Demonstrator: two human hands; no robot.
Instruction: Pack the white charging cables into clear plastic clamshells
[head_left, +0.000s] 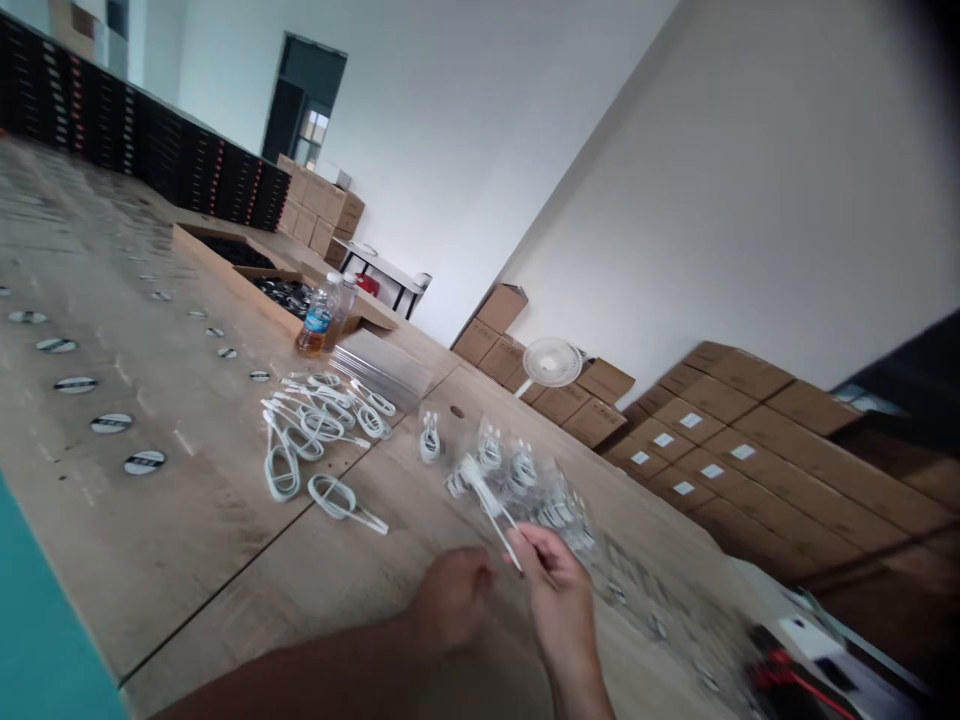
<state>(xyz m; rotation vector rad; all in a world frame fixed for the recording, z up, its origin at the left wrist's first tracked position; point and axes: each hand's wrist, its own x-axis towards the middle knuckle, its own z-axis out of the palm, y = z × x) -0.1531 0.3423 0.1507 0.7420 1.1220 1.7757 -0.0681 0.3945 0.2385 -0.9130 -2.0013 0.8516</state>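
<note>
A white charging cable [487, 500], folded into a bundle, is pinched by one end between the thumb and fingers of my right hand [556, 575]. Beside it, to the left, my left hand [454, 598] is curled closed and blurred by motion; whatever it may hold is hidden. Behind the held cable lie several coiled cables in clear bags [523, 465]. Left of my hands is a loose pile of coiled white cables [319, 420], with a single coil [334, 497] in front of it.
Round labelled stickers [145, 462] lie in rows on the wooden table [225, 560]. Drink bottles [319, 320], a stack of clear sheets [382, 365] and cardboard trays of black items [277, 318] stand behind. Beyond are a white fan [553, 362] and stacked cartons [720, 430].
</note>
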